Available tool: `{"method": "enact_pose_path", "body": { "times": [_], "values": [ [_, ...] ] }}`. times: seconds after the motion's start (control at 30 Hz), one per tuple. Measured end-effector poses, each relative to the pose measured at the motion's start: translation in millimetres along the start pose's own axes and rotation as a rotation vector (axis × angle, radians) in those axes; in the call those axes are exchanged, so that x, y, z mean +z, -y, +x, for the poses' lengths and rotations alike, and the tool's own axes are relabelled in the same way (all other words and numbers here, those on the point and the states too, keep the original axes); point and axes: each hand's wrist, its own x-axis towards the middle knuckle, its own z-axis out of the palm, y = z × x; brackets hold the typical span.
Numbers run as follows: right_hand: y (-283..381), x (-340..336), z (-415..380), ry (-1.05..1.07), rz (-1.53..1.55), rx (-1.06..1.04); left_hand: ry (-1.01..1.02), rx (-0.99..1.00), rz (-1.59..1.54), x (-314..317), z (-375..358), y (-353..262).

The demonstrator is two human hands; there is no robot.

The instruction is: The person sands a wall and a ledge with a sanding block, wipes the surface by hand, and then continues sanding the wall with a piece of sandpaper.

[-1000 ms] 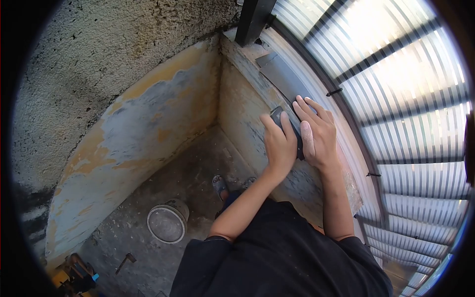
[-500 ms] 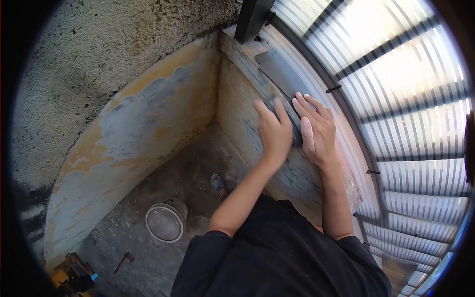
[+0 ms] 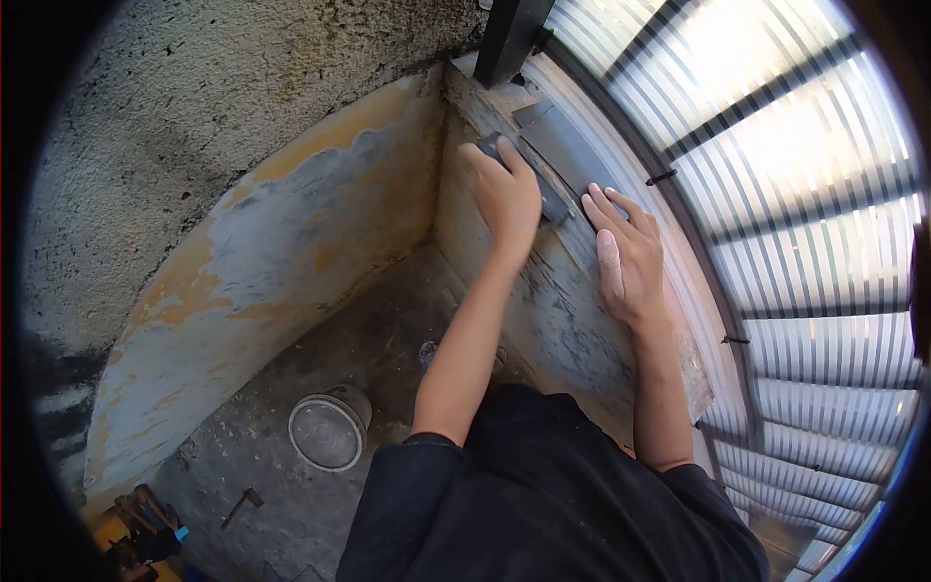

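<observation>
My left hand (image 3: pixel 505 202) is closed around a dark flat block (image 3: pixel 555 206), possibly a sanding block, against the inner face of the low wall (image 3: pixel 558 286) near its top edge. Part of the block is hidden under my fingers. My right hand (image 3: pixel 631 257) rests on top of the wall with fingers stretched out, and whitish dust coats its thumb. Under its fingertips lies one end of a flat grey strip (image 3: pixel 564 138), which runs along the ledge toward the corner. The wall face has grey and whitish smears.
A lidded bucket (image 3: pixel 328 434) stands on the concrete floor (image 3: pixel 247 480). A small hammer-like tool (image 3: pixel 242 504) and a yellow container (image 3: pixel 116 543) with tools are at lower left. A patchy plastered wall (image 3: pixel 291 223) rises left; a dark post (image 3: pixel 504 39) and corrugated sheeting (image 3: pixel 815 252) border the ledge.
My left hand has slid up and left along the wall with the block, toward the corner. My right hand stays on the ledge. The view has shifted slightly.
</observation>
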Motion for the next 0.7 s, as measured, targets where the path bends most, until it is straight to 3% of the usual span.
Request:
{"method": "enact_pose_path", "body": {
  "times": [0.07,0.2,0.27,0.37,0.47,0.5,0.6,0.7],
  "values": [
    [-0.1,-1.5,0.3,0.008,0.013,0.014,-0.006,-0.048,0.014,-0.1,1.6,-1.8],
    [1.7,-3.6,-2.1,0.006,0.018,0.01,0.005,0.112,-0.061,13.2,-76.1,5.3],
    [-0.9,-2.7,1.0,0.01,0.025,0.015,0.075,0.041,-0.082,11.0,-69.6,2.9],
    [-0.6,-2.6,1.8,0.004,0.028,0.006,-0.046,0.059,0.068,7.2,-26.5,-4.4],
    [-0.2,-2.1,-2.6,0.003,0.038,0.026,0.004,-0.006,0.018,0.1,-15.8,-7.6],
    [-1.2,-1.5,-0.5,-0.002,0.048,0.022,0.004,0.078,0.025,1.4,-31.8,-5.9],
    [-3.2,-0.2,-0.7,0.009,0.035,0.019,0.103,0.071,-0.025,6.3,-99.4,-8.6],
    [-2.2,-1.0,0.4,0.012,0.048,0.018,0.129,-0.002,-0.116,6.4,-82.1,-8.4]
  ]
}}
